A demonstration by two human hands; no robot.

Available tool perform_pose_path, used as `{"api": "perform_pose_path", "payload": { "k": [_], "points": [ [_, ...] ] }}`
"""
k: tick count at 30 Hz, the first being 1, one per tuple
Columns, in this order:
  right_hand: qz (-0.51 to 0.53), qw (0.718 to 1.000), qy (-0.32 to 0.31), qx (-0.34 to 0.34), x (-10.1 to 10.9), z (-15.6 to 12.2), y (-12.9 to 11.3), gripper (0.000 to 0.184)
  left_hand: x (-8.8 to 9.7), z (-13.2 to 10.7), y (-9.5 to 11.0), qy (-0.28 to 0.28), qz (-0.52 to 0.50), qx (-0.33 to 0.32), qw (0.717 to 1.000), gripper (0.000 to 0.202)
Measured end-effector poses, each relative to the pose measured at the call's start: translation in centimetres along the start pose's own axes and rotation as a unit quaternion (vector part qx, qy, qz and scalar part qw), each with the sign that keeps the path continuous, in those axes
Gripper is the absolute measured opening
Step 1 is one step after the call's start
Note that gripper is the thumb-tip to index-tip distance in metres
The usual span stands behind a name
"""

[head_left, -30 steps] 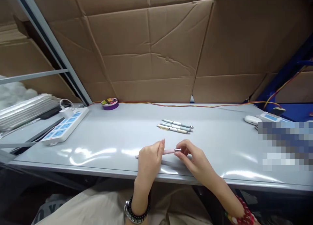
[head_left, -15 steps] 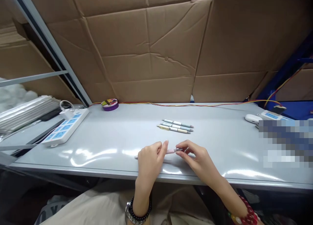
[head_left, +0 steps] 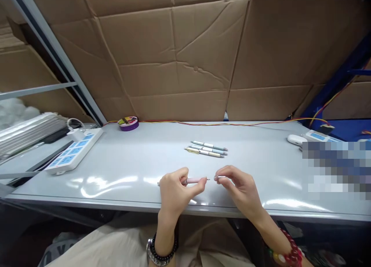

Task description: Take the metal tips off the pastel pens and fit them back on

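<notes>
My left hand (head_left: 175,189) is closed around a pale pink pen (head_left: 193,180), which lies nearly level just above the grey table. A thin refill point shows at the pen's right end, near my left thumb, and its silver end sticks out on the left of the hand. My right hand (head_left: 237,184) pinches a small silver pen tip (head_left: 221,177) between thumb and fingers, a short gap to the right of the pen. Beyond the hands lie three pens side by side: a green-and-white pen (head_left: 208,145), a blue-and-white pen (head_left: 207,149) and a yellow-and-white pen (head_left: 204,152).
A roll of purple tape (head_left: 128,124) sits at the table's back left. On the left is a white power strip (head_left: 74,151) with a plug in it. Thin red and yellow wires (head_left: 185,123) run along the back edge. A white rounded object (head_left: 296,140) lies at right.
The silver tip has come off the pink pen, and my right hand has moved slightly right with it. My left thumb has shifted toward the pen's exposed end.
</notes>
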State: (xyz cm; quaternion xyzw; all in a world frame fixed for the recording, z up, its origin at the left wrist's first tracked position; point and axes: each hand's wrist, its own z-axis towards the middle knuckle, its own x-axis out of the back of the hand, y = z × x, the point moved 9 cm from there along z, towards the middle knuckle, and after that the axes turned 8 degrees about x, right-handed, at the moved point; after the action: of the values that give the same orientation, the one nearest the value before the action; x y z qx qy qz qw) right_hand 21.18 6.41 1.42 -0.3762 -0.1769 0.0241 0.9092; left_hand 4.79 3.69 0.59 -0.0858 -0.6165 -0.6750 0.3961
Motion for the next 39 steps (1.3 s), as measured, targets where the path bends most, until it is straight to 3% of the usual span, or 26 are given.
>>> {"api": "perform_pose_path", "payload": {
  "k": [5, 7, 10, 16, 24, 29, 34, 39],
  "points": [
    [-0.133, 0.989, 0.037, -0.054, 2.0, -0.1, 1.6, 0.039, 0.7, -0.1, 0.1, 0.029, -0.014, -0.006, 0.999, 0.056],
    [-0.179, 0.981, 0.018, -0.077, 2.4, 0.0, 2.1, 0.038, 1.0, -0.1, -0.1, 0.039, -0.028, -0.003, 0.999, 0.055],
    [-0.154, 0.983, -0.033, -0.093, 2.0, 0.3, 2.1, 0.030, 0.7, 0.1, -0.3, 0.030, -0.019, 0.000, 0.999, 0.055],
    [-0.087, 0.991, -0.084, -0.051, -0.1, 0.4, -0.6, 0.014, -0.2, 0.2, -0.2, -0.019, -0.012, -0.024, 0.999, 0.050],
    [-0.102, 0.989, -0.101, -0.024, -1.0, 0.2, -1.4, 0.010, -0.4, 0.1, -0.3, -0.012, 0.000, -0.033, 0.999, 0.052],
    [-0.111, 0.992, -0.058, 0.016, -1.3, -0.1, -2.0, 0.009, -0.5, 0.1, 0.0, -0.029, -0.014, -0.037, 0.999, 0.053],
    [-0.111, 0.992, -0.016, 0.064, -0.8, -0.2, -2.9, 0.010, 0.1, -0.1, 0.2, 0.011, -0.031, -0.044, 0.998, 0.051],
    [-0.140, 0.989, -0.014, 0.042, 0.2, 0.0, -2.7, 0.006, 0.2, -0.3, 0.3, 0.029, -0.019, -0.048, 0.998, 0.051]
  ]
}}
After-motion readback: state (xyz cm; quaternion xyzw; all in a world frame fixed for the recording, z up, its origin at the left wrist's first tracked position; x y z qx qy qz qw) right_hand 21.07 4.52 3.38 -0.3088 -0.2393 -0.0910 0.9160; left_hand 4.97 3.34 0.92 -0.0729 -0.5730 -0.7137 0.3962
